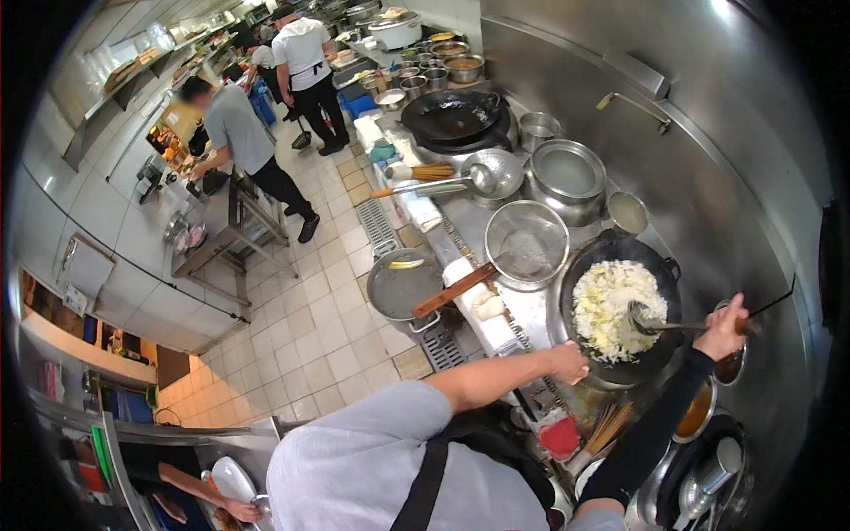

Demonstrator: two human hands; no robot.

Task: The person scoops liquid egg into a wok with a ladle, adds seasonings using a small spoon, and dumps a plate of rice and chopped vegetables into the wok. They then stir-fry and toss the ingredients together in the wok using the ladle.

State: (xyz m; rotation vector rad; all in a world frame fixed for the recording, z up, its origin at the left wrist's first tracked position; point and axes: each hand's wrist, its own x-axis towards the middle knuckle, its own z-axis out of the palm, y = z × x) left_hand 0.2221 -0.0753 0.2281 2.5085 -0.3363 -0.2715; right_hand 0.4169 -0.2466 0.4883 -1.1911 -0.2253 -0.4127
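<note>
A dark wok [670, 305] sits on the range, filled with white rice [611, 296] mixed with yellow bits that look like egg. My right hand [724, 329] is closed round the handle of a metal ladle [660, 326], whose bowl rests in the rice. At the wok's near edge, my left hand [567, 363] is closed, apparently on the wok's ear handle, which the fingers hide. Just left of the wok, a wire strainer [528, 241] with a wooden handle lies over a pot.
Behind stand a lidded pot [568, 173], a perforated colander [498, 173] and a second wok [452, 117]. A large pan [403, 288] is left of the range. Bamboo brushes [606, 429] and a sauce bowl [695, 411] are near my arms. Co-workers [243, 128] stand along the aisle.
</note>
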